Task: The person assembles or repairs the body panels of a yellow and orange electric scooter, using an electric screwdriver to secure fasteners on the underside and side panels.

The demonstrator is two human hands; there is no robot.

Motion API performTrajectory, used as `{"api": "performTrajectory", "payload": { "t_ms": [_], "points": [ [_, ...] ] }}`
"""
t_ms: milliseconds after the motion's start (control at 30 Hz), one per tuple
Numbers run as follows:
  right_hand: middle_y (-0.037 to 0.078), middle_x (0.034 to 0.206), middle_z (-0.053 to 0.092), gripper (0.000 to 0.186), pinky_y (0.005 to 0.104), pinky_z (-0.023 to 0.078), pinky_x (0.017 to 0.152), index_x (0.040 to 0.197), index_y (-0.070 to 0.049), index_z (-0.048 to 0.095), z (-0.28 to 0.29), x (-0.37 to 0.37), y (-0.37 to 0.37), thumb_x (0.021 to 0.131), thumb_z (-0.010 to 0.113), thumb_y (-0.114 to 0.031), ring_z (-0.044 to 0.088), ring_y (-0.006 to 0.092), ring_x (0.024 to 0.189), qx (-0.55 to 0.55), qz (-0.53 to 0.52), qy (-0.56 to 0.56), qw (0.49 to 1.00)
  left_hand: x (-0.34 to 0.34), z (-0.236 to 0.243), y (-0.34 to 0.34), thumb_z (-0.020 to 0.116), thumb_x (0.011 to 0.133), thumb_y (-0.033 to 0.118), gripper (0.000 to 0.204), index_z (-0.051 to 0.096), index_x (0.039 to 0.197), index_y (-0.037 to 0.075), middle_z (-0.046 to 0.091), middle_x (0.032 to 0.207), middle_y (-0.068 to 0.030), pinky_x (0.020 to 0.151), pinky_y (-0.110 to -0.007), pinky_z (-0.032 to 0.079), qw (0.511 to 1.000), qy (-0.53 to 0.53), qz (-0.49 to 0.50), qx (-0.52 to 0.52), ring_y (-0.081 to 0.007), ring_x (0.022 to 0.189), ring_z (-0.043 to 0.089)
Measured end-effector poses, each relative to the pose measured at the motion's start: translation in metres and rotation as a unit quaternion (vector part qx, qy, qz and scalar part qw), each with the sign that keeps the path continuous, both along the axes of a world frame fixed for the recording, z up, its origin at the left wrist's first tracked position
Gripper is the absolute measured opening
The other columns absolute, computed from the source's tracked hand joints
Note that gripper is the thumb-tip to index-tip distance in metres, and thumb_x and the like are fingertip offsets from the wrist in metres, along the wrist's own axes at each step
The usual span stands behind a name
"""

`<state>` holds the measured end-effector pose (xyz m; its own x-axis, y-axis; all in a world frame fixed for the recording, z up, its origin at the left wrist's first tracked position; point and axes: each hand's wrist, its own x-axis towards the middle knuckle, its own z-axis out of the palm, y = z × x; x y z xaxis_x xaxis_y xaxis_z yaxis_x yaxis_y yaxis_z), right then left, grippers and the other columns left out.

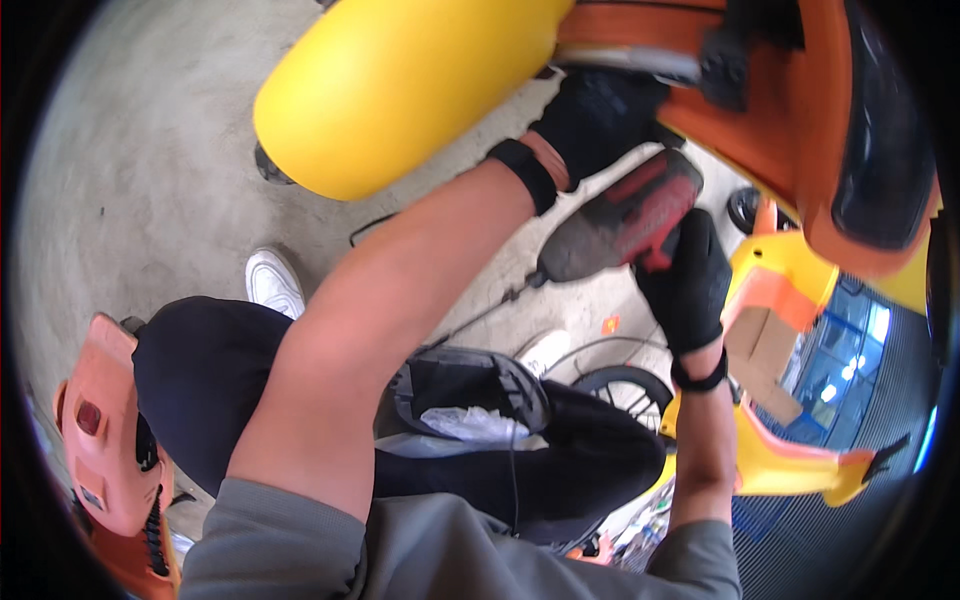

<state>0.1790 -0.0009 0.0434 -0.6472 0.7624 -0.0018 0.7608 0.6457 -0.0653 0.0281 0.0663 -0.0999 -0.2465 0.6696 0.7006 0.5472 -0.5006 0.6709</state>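
Note:
A red and black power driver (620, 220) is gripped by my right hand (688, 280), which wears a black glove. The driver's tapered nose points down and left, and a thin rod-like piece runs out from it. My left hand (605, 115), gloved in black too, reaches up against the underside of an orange bike-like body panel (735, 140). Its fingers are partly hidden there, and whether they hold anything does not show. Beside that hand hangs a large yellow rounded cover (410, 85).
Between my legs is a black open container (470, 385) with clear plastic in it. An orange vehicle part (100, 410) stands at the left. On the right are a yellow frame (785, 265), a piece of cardboard (760, 350) and a spoked wheel (625, 390). Concrete floor (150, 180) lies below.

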Motion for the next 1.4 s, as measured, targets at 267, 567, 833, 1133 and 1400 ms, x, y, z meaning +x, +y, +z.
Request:
{"api": "performTrajectory", "payload": {
  "t_ms": [267,567,833,1133,1400],
  "points": [
    [0.017,0.093,0.061,0.040,0.0437,0.052,0.069,0.100,-0.004,0.058,-0.003,0.014,0.003,0.068,0.081,-0.012,0.061,0.0401,0.085,-0.018,0.072,0.015,0.997,0.000,-0.003,0.008,0.077,0.081,0.032,0.044,0.065,0.113,0.005,0.069,0.093,-0.0142,0.076,-0.041,0.055,1.000,0.016,0.008,-0.019,-0.0345,0.088,0.067],
    [0.017,0.099,0.063,0.046,0.0427,0.051,0.073,0.105,-0.003,0.059,0.001,0.019,-0.001,0.066,0.083,-0.010,0.062,0.0388,0.089,-0.042,0.172,-0.036,0.984,0.008,-0.008,0.003,0.072,0.085,0.034,0.038,0.064,0.108,0.005,0.069,0.096,-0.0145,0.072,-0.043,0.054,0.999,-0.015,0.029,0.012,-0.0338,0.088,0.067],
    [0.016,0.099,0.061,0.052,0.0426,0.052,0.074,0.108,-0.004,0.059,-0.003,0.027,0.002,0.065,0.085,-0.017,0.060,0.0378,0.089,-0.016,0.103,-0.028,0.994,0.007,-0.007,-0.003,0.077,0.082,0.032,0.046,0.065,0.116,0.004,0.071,0.092,-0.0143,0.071,-0.040,0.056,0.999,-0.005,0.035,-0.024,-0.0312,0.083,0.069],
    [0.019,0.095,0.060,0.046,0.0453,0.050,0.072,0.104,-0.004,0.058,-0.001,0.029,0.008,0.065,0.083,-0.010,0.059,0.0412,0.087,-0.031,0.016,0.000,0.999,0.010,-0.009,-0.003,0.077,0.083,0.031,0.047,0.063,0.118,0.003,0.070,0.093,-0.0152,0.069,-0.040,0.055,0.998,-0.002,0.033,-0.053,-0.0324,0.083,0.069],
    [0.016,0.086,0.062,0.039,0.0426,0.051,0.068,0.100,-0.007,0.059,-0.003,0.019,0.010,0.069,0.081,-0.008,0.062,0.0393,0.079,-0.037,-0.026,0.056,0.997,0.008,-0.013,0.001,0.075,0.084,0.022,0.044,0.062,0.121,0.004,0.072,0.090,-0.0133,0.068,-0.039,0.056,0.992,-0.090,-0.044,-0.077,-0.0301,0.081,0.071]
  ]
}}
